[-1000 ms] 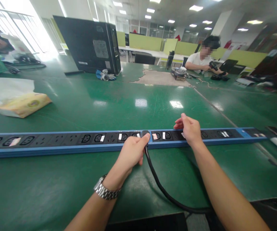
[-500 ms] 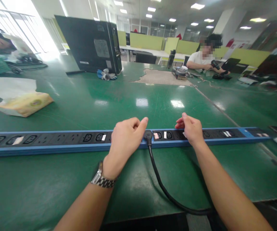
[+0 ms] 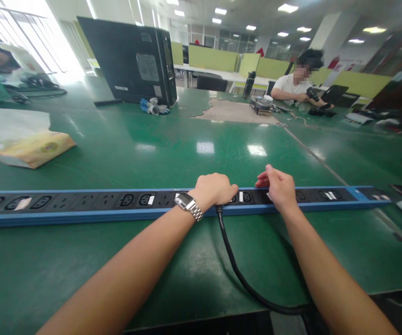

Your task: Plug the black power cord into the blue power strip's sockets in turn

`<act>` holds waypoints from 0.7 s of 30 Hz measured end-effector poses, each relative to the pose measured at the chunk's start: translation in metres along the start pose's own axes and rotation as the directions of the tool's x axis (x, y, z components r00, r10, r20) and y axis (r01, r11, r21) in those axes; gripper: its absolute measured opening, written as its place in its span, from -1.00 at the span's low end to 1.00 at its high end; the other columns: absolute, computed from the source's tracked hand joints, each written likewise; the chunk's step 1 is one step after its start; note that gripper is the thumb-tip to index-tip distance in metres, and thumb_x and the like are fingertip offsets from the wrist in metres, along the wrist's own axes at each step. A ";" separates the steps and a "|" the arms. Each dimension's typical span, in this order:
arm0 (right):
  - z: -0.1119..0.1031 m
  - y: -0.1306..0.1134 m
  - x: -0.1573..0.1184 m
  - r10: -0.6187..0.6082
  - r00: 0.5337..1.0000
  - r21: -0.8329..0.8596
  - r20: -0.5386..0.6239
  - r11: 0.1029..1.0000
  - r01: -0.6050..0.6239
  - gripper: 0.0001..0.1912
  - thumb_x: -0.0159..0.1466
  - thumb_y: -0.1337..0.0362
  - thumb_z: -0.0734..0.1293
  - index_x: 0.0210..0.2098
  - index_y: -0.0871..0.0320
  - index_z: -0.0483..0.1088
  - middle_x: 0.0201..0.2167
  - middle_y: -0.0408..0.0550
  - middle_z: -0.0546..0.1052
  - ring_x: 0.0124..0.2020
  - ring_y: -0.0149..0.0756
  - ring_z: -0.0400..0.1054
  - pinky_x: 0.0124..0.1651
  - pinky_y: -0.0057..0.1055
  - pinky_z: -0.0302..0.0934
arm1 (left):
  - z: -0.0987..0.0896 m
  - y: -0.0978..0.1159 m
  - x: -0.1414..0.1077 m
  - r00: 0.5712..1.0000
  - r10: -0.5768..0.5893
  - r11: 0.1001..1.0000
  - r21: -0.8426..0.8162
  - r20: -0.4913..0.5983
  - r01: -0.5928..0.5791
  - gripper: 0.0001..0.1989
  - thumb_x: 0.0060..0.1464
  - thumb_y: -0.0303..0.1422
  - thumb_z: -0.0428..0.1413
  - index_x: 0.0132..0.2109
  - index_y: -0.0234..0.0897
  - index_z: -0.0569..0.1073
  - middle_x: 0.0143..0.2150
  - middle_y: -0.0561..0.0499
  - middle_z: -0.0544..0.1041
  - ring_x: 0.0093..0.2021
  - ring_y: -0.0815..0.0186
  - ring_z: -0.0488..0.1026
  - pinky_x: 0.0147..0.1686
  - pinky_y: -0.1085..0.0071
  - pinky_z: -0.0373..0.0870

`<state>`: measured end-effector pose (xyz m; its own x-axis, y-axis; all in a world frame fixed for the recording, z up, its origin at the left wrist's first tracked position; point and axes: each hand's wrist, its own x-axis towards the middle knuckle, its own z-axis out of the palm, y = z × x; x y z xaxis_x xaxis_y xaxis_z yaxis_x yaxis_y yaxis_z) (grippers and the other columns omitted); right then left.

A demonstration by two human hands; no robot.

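Observation:
A long blue-framed power strip (image 3: 92, 217) with black sockets lies across the green table. My left hand (image 3: 216, 190), with a metal-banded watch (image 3: 189, 204) on the wrist, is closed over the black plug (image 3: 219, 209) near the strip's middle. That hand hides most of the plug; a thick black cable (image 3: 234, 265) runs from it toward the table's front edge. To the right, my right hand (image 3: 280, 186) is held over the strip, its fingers loosely curled and apart from the thumb, with nothing visible in it.
A tissue pack (image 3: 35, 146) sits at left. Farther back stand a black computer case (image 3: 131, 65), blue-grey gloves (image 3: 154, 106) and a dark bottle (image 3: 249, 85). Across the table, a person (image 3: 293, 86) in a white shirt holds a black device.
My left hand has moved right from beside the plug and now covers it. My right hand has stayed almost in place.

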<state>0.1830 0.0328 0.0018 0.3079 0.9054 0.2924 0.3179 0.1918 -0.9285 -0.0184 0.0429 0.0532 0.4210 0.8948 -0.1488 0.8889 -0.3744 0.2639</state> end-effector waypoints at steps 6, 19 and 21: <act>0.000 0.002 0.002 0.011 1.000 0.001 -0.005 1.000 -0.011 -0.44 0.19 -0.21 0.26 -0.53 0.18 0.45 -0.65 -0.08 0.49 -0.60 -0.36 0.40 -0.45 -0.42 0.28 | 0.001 -0.001 0.001 0.999 0.037 0.999 0.024 -0.029 -0.037 -0.52 0.14 -0.16 -0.12 -0.17 -0.35 0.61 -0.13 -0.29 0.61 -0.09 0.03 0.54 -0.18 0.30 0.41; 0.002 -0.001 0.004 -0.005 0.999 -0.145 0.032 0.989 0.009 -0.44 0.23 -0.18 0.22 -0.53 0.18 0.46 -0.66 -0.11 0.46 -0.60 -0.37 0.35 -0.43 -0.42 0.22 | 0.003 0.004 0.000 0.997 0.017 0.999 0.034 -0.074 -0.014 -0.49 0.10 -0.07 -0.10 -0.24 -0.34 0.61 -0.23 -0.26 0.62 -0.16 0.01 0.55 -0.25 0.26 0.44; 0.001 -0.001 0.003 -0.048 0.998 -0.217 0.044 0.975 0.056 -0.48 0.24 -0.15 0.24 -0.52 0.17 0.47 -0.65 -0.11 0.47 -0.57 -0.37 0.35 -0.41 -0.42 0.21 | 0.003 0.003 0.000 0.996 0.021 0.999 -0.030 -0.085 -0.024 -0.48 0.11 -0.03 -0.11 -0.31 -0.32 0.60 -0.29 -0.22 0.61 -0.21 0.03 0.55 -0.27 0.26 0.42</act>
<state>0.1826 0.0361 0.0030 0.2522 0.9111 0.3261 0.5215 0.1559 -0.8389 -0.0149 0.0413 0.0507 0.4229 0.9041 -0.0618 0.8729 -0.3880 0.2959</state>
